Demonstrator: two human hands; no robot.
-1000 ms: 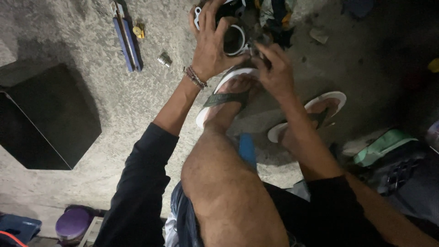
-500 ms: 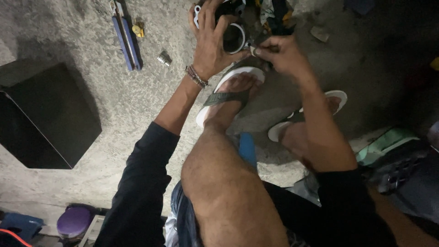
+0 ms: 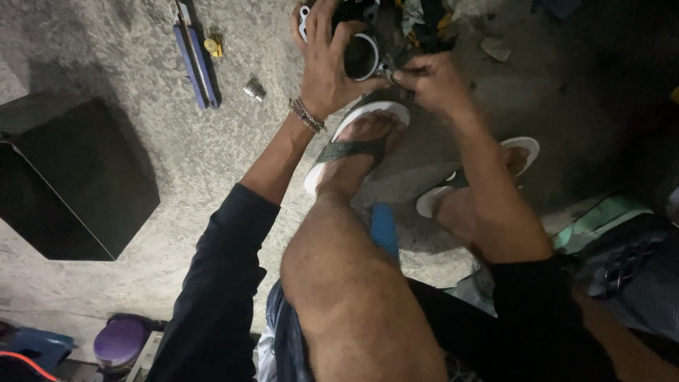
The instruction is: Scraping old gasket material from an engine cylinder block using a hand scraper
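At the far edge of the concrete floor (image 3: 212, 177), just beyond the toes of the left sandal (image 3: 353, 138), the left hand (image 3: 327, 67) is gripping a dark round metal part with a pale ring (image 3: 361, 56); its fingers (image 3: 311, 21) are spreading over the top and side of the part, steadying it against the floor. Right hand (image 3: 431, 81) is meeting it from the right, fingers pressing together and pinching something small at the ring's lower rim; what it pinches is too small to tell. Step in hand, as judged: fitting or working a small piece on the ring while the other hand braces the body. Next move likely calls for a steady brace and a fine, controlled pinch at the rim. A blue-handled tool (image 3: 194, 60) and a small metal socket (image 3: 253, 89) are lying near, to the left; a black box (image 3: 71, 177) is sitting well apart at the left edge
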